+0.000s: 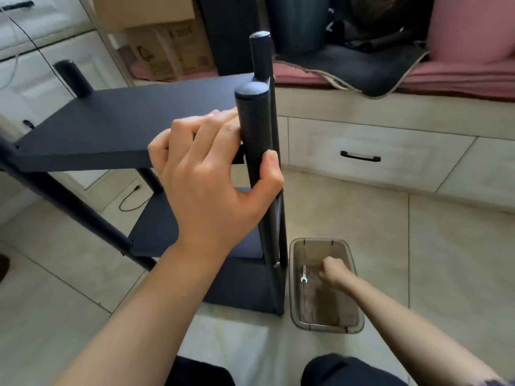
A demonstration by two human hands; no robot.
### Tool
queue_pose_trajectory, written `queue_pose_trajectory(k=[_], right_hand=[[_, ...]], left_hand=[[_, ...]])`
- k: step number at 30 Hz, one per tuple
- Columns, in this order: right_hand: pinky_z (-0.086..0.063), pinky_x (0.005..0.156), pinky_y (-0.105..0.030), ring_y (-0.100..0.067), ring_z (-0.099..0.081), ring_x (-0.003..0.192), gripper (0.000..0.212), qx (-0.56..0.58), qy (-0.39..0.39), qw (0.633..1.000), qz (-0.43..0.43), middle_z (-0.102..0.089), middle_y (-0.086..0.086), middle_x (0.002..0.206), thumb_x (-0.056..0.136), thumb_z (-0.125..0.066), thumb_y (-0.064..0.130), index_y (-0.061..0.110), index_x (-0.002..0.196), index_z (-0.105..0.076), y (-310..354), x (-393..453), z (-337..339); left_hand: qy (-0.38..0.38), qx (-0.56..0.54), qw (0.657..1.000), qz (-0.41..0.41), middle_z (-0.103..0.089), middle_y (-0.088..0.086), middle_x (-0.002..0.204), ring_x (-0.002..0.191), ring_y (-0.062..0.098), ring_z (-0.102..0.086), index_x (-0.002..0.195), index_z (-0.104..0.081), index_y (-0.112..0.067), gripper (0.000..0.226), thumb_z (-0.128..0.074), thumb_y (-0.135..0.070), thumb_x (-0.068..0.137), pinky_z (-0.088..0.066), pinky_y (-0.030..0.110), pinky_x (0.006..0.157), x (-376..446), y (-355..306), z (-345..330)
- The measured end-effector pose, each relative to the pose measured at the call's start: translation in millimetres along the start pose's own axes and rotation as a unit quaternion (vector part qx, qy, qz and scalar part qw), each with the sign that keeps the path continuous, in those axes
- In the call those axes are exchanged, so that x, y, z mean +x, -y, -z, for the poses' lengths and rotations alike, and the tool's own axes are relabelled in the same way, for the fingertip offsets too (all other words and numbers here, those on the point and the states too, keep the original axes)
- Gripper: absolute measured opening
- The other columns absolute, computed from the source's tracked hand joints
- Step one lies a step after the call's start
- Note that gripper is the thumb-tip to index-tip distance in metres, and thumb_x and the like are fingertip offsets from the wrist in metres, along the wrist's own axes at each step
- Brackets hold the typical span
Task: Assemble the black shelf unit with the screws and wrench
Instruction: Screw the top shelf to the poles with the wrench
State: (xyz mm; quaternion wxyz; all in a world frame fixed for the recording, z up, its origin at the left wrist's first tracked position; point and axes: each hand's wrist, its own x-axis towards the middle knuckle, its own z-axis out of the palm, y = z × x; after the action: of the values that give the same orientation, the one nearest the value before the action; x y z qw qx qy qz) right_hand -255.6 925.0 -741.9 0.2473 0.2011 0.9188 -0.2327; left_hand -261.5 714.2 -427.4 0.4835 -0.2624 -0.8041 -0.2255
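I have the black shelf unit [117, 126] standing on the tiled floor [418, 246] in front of me, partly built, with a top board, a lower board beneath it and round black posts at the corners. My left hand [211, 174] grips the near right post [255, 140] just below its rounded cap: the thumb wraps round the right side of the post and the fingers curl over the edge of the top board where it meets the post. A second post [260, 55] rises behind this one, and a third [72, 78] sticks up at the far left corner of the top board.

My right hand [333, 271] is down inside a clear plastic bin [326, 327] that sits on the floor just beside the right foot of the shelf unit. The fingers are curled and bunched together at the bottom of the bin, but I cannot tell whether they are pinching anything. A small silver wrench [303, 274] lies in the bin just left of that hand, apart from it. I cannot make out loose screws in the bin; one small silver fitting [276, 264] shows low on the side of the shelf unit.

Behind, a pale drawer front with a black handle [360, 156] runs under a bench with pink cushions [471, 26], and cardboard boxes [167, 48] stand further back.
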Motion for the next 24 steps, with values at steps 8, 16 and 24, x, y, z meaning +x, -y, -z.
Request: queue_pose_trajectory(k=[8,16,24], right_hand=[[-0.047,0.096,-0.033,-0.033,-0.058,0.121,0.033,-0.059,-0.007,0.998,-0.027,-0.059,-0.018,0.131,0.095,-0.041,-0.004,0.000,0.124,-0.058,-13.3,38.5,-30.0],[-0.042,0.100,-0.035,-0.031,-0.053,0.121,0.036,-0.083,-0.054,0.995,-0.016,-0.057,-0.016,0.130,0.098,-0.034,-0.005,0.004,0.125,-0.056,-20.1,48.7,-53.3],[-0.046,0.095,-0.035,-0.031,-0.054,0.120,0.032,-0.089,-0.053,0.995,-0.010,-0.054,-0.016,0.129,0.101,-0.034,0.001,0.005,0.125,-0.055,-24.6,52.1,-56.8]], left_hand=[[0.007,-0.001,1.000,0.006,-0.058,-0.017,0.096,0.102,0.019,-0.057,0.102,-0.075,-0.014,0.038,-0.048,-0.039,0.091,-0.027,0.030,0.095,-0.6,-1.9,-0.3],[0.001,-0.009,1.000,0.010,-0.055,-0.017,0.095,0.100,0.008,-0.047,0.100,-0.074,-0.013,0.039,-0.047,-0.039,0.090,-0.024,0.026,0.096,-1.5,-3.6,-4.8],[-0.005,-0.025,1.000,0.009,-0.053,-0.017,0.094,0.100,0.008,-0.046,0.098,-0.074,-0.012,0.039,-0.047,-0.038,0.091,-0.025,0.029,0.095,1.8,-7.0,-3.8]])
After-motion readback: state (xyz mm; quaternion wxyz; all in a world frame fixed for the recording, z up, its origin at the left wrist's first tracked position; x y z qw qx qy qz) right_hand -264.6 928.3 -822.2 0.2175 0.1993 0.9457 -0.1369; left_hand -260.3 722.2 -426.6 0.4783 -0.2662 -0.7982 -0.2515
